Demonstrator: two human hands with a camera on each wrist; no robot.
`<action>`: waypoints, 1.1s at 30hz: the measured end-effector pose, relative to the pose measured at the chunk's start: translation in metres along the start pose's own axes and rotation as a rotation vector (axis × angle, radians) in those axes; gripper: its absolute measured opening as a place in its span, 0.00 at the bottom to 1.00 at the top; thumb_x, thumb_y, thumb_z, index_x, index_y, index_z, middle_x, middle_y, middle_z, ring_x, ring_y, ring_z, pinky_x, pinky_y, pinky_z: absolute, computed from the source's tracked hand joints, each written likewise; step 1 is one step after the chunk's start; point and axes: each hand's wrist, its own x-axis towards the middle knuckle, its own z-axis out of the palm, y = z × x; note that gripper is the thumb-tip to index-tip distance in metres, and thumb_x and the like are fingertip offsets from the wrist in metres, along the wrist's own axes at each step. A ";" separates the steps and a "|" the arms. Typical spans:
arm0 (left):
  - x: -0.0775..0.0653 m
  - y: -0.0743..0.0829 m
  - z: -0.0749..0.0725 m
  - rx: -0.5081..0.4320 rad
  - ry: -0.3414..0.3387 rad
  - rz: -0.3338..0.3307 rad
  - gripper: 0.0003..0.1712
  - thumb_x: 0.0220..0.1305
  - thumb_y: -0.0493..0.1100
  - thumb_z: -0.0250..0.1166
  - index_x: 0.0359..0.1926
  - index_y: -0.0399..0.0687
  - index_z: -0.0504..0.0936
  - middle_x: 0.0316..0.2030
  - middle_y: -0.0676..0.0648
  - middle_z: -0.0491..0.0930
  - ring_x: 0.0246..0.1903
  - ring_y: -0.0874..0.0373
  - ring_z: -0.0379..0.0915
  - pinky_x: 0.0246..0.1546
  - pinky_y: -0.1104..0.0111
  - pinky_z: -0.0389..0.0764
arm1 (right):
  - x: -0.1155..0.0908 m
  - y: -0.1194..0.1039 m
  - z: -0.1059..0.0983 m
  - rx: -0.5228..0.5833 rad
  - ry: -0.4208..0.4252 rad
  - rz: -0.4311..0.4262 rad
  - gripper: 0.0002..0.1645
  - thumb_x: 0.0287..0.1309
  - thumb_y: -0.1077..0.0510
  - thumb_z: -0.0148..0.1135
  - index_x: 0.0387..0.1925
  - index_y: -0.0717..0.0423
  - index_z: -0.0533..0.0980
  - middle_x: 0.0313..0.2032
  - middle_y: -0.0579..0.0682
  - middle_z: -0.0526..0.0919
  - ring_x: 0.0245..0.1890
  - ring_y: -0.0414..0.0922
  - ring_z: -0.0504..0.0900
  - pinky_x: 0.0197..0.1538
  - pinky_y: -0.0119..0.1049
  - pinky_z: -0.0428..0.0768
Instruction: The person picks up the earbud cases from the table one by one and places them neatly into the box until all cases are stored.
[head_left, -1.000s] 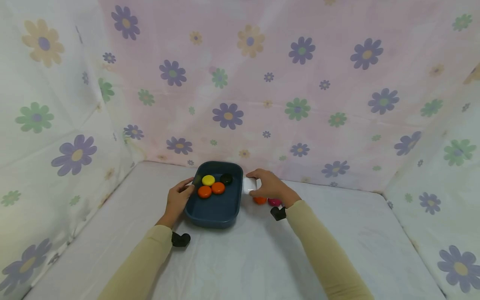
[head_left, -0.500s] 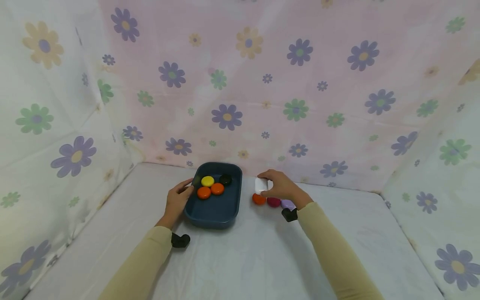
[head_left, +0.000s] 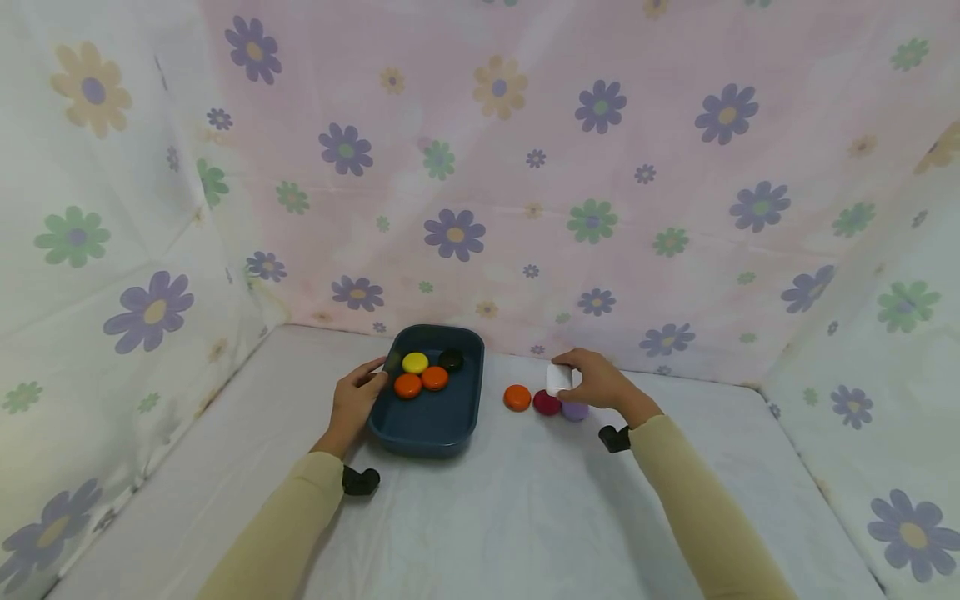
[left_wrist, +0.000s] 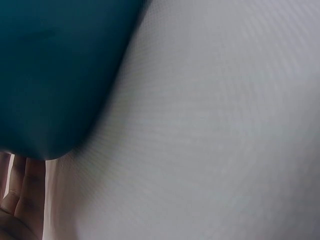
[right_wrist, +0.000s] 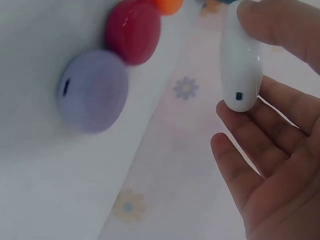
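My left hand (head_left: 356,406) holds the left side of a dark blue tray (head_left: 423,433), thumb at the rim. Straight fingers (left_wrist: 30,192) show beyond the tray's wall (left_wrist: 60,80) in the left wrist view; their tips are hidden. In the tray lie a yellow disc (head_left: 416,362), a black disc (head_left: 451,359) and two orange discs (head_left: 408,386). My right hand (head_left: 600,385) pinches a white rounded-square case (right_wrist: 242,65) with a small dark port, between thumb and fingers. It hovers above a crimson disc (head_left: 547,404) and a lavender disc (right_wrist: 95,92), which has a dark slot.
Another orange disc (head_left: 517,397) lies left of the crimson one, in a row on the white cloth-covered table (head_left: 480,517). Flower-printed cloth (head_left: 525,208) hangs behind the table and along both sides.
My right hand has moved right with the white case, away from the tray's right edge and over the row of discs. The left hand and tray have stayed put.
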 end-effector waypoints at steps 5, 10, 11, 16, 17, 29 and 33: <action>0.001 0.000 0.000 -0.001 -0.006 -0.006 0.23 0.69 0.49 0.57 0.63 0.55 0.75 0.50 0.38 0.81 0.49 0.50 0.75 0.53 0.63 0.73 | -0.011 0.016 -0.004 0.001 0.005 0.011 0.34 0.48 0.57 0.72 0.59 0.61 0.74 0.53 0.56 0.79 0.53 0.54 0.76 0.57 0.52 0.75; 0.001 0.000 0.000 -0.008 -0.005 -0.002 0.23 0.69 0.48 0.57 0.63 0.55 0.75 0.50 0.37 0.81 0.49 0.50 0.75 0.54 0.61 0.73 | -0.020 0.032 -0.005 -0.014 0.014 -0.006 0.33 0.49 0.57 0.71 0.57 0.63 0.74 0.52 0.57 0.79 0.52 0.53 0.76 0.55 0.52 0.76; 0.001 0.000 0.000 -0.011 -0.004 -0.003 0.23 0.69 0.48 0.57 0.63 0.54 0.75 0.50 0.37 0.81 0.49 0.50 0.75 0.54 0.61 0.73 | -0.022 0.034 -0.005 -0.019 0.017 -0.010 0.32 0.49 0.57 0.71 0.57 0.63 0.75 0.52 0.57 0.79 0.51 0.53 0.76 0.55 0.51 0.76; 0.001 -0.001 0.000 -0.024 -0.002 -0.013 0.23 0.68 0.48 0.57 0.63 0.54 0.76 0.51 0.37 0.81 0.50 0.49 0.75 0.55 0.59 0.73 | -0.032 0.043 -0.005 -0.019 0.031 -0.007 0.32 0.48 0.58 0.71 0.56 0.64 0.75 0.50 0.58 0.79 0.50 0.53 0.76 0.52 0.50 0.77; 0.001 -0.001 0.000 -0.026 -0.001 -0.014 0.23 0.68 0.48 0.57 0.63 0.54 0.76 0.52 0.37 0.81 0.50 0.49 0.75 0.55 0.60 0.74 | -0.034 0.044 -0.004 -0.015 0.031 -0.001 0.32 0.48 0.58 0.71 0.56 0.64 0.75 0.51 0.58 0.79 0.50 0.53 0.76 0.52 0.50 0.77; 0.001 -0.001 0.001 -0.008 0.009 0.000 0.23 0.68 0.49 0.58 0.62 0.55 0.77 0.49 0.38 0.82 0.47 0.52 0.75 0.44 0.74 0.72 | -0.042 0.063 0.002 -0.068 -0.017 0.082 0.34 0.47 0.57 0.72 0.58 0.61 0.74 0.55 0.59 0.78 0.54 0.54 0.75 0.59 0.55 0.72; 0.001 -0.002 0.000 -0.009 0.013 0.003 0.23 0.68 0.49 0.58 0.62 0.55 0.77 0.49 0.38 0.82 0.47 0.52 0.75 0.44 0.74 0.72 | -0.044 0.064 0.004 -0.059 -0.035 0.109 0.35 0.48 0.57 0.72 0.60 0.62 0.73 0.58 0.61 0.76 0.58 0.57 0.73 0.61 0.57 0.69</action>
